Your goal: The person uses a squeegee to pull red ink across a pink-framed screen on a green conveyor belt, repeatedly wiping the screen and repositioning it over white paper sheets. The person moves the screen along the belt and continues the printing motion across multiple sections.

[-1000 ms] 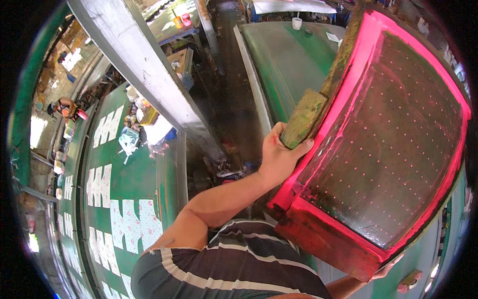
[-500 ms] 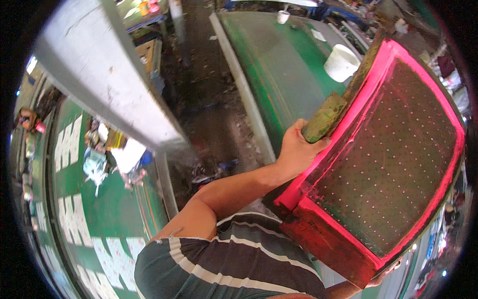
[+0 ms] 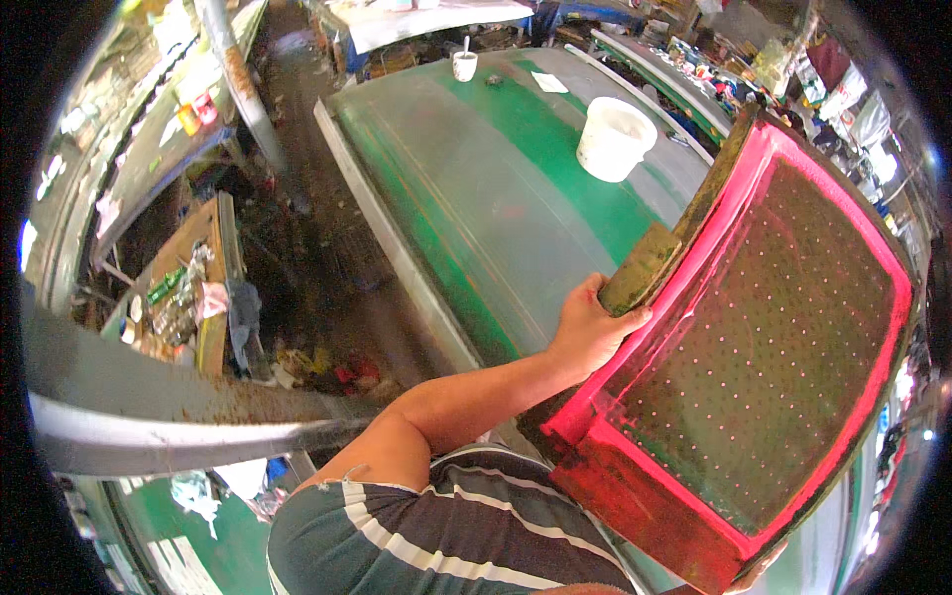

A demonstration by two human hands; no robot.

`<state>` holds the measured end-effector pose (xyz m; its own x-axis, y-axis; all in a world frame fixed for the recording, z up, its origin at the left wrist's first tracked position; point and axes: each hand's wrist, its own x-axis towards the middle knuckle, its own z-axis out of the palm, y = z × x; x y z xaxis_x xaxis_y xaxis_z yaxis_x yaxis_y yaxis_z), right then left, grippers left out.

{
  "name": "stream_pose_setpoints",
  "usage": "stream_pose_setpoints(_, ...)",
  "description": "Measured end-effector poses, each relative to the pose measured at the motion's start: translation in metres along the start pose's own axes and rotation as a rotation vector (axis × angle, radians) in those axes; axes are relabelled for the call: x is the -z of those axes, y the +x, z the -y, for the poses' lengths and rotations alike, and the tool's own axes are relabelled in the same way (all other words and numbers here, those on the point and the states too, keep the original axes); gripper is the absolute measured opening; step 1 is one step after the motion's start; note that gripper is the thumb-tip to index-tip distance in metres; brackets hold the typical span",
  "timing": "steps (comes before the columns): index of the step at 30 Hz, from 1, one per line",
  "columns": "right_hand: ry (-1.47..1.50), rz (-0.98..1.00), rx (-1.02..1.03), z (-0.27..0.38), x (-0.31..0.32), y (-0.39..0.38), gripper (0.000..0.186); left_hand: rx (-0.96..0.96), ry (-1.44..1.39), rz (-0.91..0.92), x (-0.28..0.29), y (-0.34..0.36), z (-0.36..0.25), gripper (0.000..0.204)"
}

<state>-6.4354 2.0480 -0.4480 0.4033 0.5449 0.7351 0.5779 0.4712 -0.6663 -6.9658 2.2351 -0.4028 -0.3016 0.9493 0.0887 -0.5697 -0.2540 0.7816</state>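
Note:
A screen-printing frame [image 3: 754, 367] with a dark dotted mesh and a bright pink border fills the right side, tilted in front of me. My left hand [image 3: 595, 332] is closed round its left edge, just below a worn wooden block [image 3: 640, 268] fixed to the frame. At the bottom corner my right hand [image 3: 762, 569] supports the frame's lower edge. Most of that hand is hidden behind the frame, and only part of its fingers shows.
A long green and grey printing table [image 3: 476, 198] stretches ahead. On it stand a white bucket [image 3: 615, 139], a small cup [image 3: 464, 66] with a handle sticking out, and a paper piece [image 3: 549, 82]. A metal beam [image 3: 198, 436] crosses at left, near a cluttered wooden bench [image 3: 178, 297].
My view has swung leftward and up along the aisle, so the table and bucket sit further left in it. The frame stays in both hands, held much the same way.

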Motion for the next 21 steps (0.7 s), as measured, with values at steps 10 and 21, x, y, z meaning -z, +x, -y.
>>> stream_pose_setpoints(10, -0.245, 0.007, 0.009, 0.074, -0.052, -0.02, 0.057, 0.064, 0.234, 0.034, 0.009, 0.051, -0.018, 0.044)
stream_pose_setpoints(21, 0.05, -0.251, -0.304, 0.11, -0.031, -0.033, 0.067, 0.272, 0.156, 0.15, 0.01, 0.108, -0.013, 0.044)
